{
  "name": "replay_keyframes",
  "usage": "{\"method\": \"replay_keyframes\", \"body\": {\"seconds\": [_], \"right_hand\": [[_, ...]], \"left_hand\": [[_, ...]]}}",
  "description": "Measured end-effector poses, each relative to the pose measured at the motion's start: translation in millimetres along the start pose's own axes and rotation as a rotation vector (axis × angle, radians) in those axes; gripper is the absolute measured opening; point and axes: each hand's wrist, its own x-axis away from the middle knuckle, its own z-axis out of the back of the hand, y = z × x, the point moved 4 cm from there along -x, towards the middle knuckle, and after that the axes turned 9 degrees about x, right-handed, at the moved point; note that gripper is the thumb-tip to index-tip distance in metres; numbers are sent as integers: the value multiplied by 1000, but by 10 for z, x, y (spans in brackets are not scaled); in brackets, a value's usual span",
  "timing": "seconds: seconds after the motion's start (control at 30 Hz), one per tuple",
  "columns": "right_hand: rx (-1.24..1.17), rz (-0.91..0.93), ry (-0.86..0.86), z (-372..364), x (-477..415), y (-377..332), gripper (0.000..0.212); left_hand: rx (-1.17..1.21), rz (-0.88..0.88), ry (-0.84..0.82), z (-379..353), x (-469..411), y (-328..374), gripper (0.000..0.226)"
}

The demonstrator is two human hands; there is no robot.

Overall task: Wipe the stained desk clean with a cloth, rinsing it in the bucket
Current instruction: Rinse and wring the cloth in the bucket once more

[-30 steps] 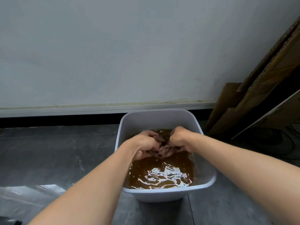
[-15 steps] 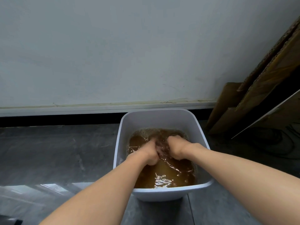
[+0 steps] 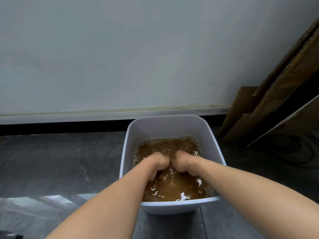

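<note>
Floor [image 3: 51,161]: dark grey tile, glare patch at lower left. Pale wall [image 3: 155,49] behind, with a white skirting board [image 3: 103,114] along its base.

Left forearm enters from the bottom left and angles up and right over the near rim of the bucket. Left hand [image 3: 156,163]: back of the hand up, fingers curled down, fingertips under the surface.

Cloth [image 3: 172,158]: only a dark bunched patch shows between the two sets of knuckles at the waterline. The rest is submerged. Long axis and heading cannot be told through the murk.

Right hand [image 3: 183,162]: mirrors the left, curled into a fist, knuckles just beside the left knuckles, fingertips below the surface. Both hands are closed around the bunched cloth. Right forearm enters from the lower right and crosses the right rim.

Bucket [image 3: 169,125]: white, rectangular with rounded corners, upright on the floor, near the skirting board. Its long axis runs from the person toward the wall. It holds opaque brown water [image 3: 179,188], with foam at the far edge and glints on the ripples around the hands.

Far right: brown cardboard sheets [image 3: 284,100] lean against the wall, with a black cable [image 3: 303,152] on the floor beneath them.
</note>
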Motion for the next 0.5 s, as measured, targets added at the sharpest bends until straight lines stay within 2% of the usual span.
{"method": "replay_keyframes", "body": {"seconds": [0.1, 0.2, 0.27, 0.37, 0.5], "right_hand": [[-263, -40, 124, -5, 45, -70, 23], [-464, -78, 226, -9, 154, -202, 28], [-438, -48, 304, 2, 244, -289, 33], [-361, 30, 411, 32, 305, -343, 36], [-331, 1, 449, 201, 198, -230, 35]], "left_hand": [[174, 65, 32, -4, 24, -5, 47], [342, -3, 150, 118, 44, 61, 45], [480, 30, 141, 137, 78, 59, 36], [561, 57, 84, 132, 135, 60, 30], [485, 69, -121, 49, 194, 105, 45]]}}
